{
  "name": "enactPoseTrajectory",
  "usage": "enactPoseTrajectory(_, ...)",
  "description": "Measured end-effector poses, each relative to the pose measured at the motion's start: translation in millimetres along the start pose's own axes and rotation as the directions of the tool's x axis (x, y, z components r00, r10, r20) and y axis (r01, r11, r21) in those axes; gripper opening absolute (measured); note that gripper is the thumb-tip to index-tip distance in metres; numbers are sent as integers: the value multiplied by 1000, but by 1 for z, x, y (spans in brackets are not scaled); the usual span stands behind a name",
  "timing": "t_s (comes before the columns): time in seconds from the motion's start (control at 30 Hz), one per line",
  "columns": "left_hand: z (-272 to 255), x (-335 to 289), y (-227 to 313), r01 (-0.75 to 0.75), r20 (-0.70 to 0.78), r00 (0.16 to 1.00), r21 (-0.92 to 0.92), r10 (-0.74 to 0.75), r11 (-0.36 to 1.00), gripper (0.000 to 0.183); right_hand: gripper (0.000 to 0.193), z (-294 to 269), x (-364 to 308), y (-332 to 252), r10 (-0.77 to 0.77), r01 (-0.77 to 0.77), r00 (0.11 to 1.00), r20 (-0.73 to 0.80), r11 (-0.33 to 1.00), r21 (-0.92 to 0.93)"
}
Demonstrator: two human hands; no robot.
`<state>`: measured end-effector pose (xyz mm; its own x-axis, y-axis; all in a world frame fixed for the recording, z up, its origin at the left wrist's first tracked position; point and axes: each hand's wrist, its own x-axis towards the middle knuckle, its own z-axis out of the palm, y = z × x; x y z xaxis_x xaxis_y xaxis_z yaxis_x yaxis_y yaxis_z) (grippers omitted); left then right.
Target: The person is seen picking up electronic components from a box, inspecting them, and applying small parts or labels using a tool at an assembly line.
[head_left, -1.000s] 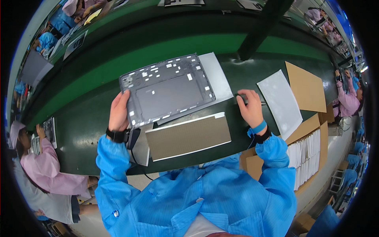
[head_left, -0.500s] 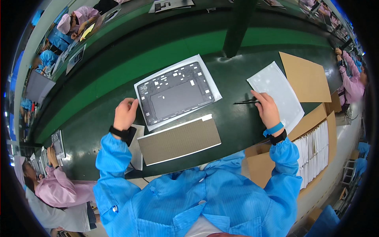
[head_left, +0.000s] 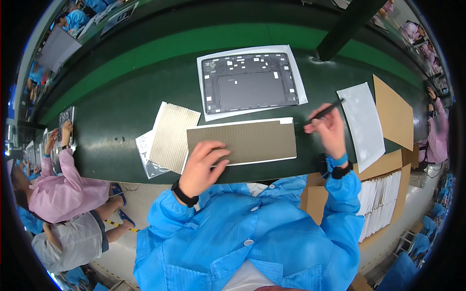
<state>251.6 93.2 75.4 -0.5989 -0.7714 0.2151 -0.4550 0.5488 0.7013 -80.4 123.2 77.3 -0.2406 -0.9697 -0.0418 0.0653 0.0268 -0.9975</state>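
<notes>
My left hand (head_left: 204, 167) lies on the left part of a brown sheet of narrow strips (head_left: 247, 143) with a white border, fingers spread. My right hand (head_left: 331, 133), just right of that sheet, is closed around black tweezers (head_left: 326, 111), which slant up to the right. Beyond the brown sheet rests a dark grey tablet housing (head_left: 257, 89), its inner side up and dotted with small white pieces. Under the housing is a white sleeve (head_left: 302, 92) that sticks out around it. A paler striped sheet (head_left: 172, 136) lies left of the brown one, partly over a clear plastic bag (head_left: 144, 145).
To the right are a white sleeve (head_left: 361, 121) and a tan cardboard sheet (head_left: 394, 114). An open carton (head_left: 395, 203) of upright white pieces stands low on the right. A dark post (head_left: 344, 31) rises from the green bench. Another person in pink (head_left: 68, 186) works at the left.
My left hand has come from beside the tablet housing down onto the brown sheet. The tweezers, earlier pointing left, now slant up to the right. The whole view has turned.
</notes>
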Motion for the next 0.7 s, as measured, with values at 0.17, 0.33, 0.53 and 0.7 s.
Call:
enactPoseTrajectory(0.17, 30, 30, 18, -181, 115, 976, -28, 183, 983, 28, 22, 35, 14, 12, -10, -11, 990, 143, 989, 149)
enactPoseTrajectory(0.33, 58, 61, 32, -214, 190, 962, 91, 194, 972, 35, 17, 14, 16, 16, 122, -123, 992, 16, 989, 87)
enactPoseTrajectory(0.53, 64, 76, 21, -195, 244, 955, 91, 168, 977, 40, 18, 11, 18, 21, 146, -145, 987, 74, 989, -13)
enactPoseTrajectory(0.7, 63, 81, 21, -183, 289, 945, 84, 152, 979, 41, 15, 11, 26, 26, 214, -220, 967, 139, 975, 25)
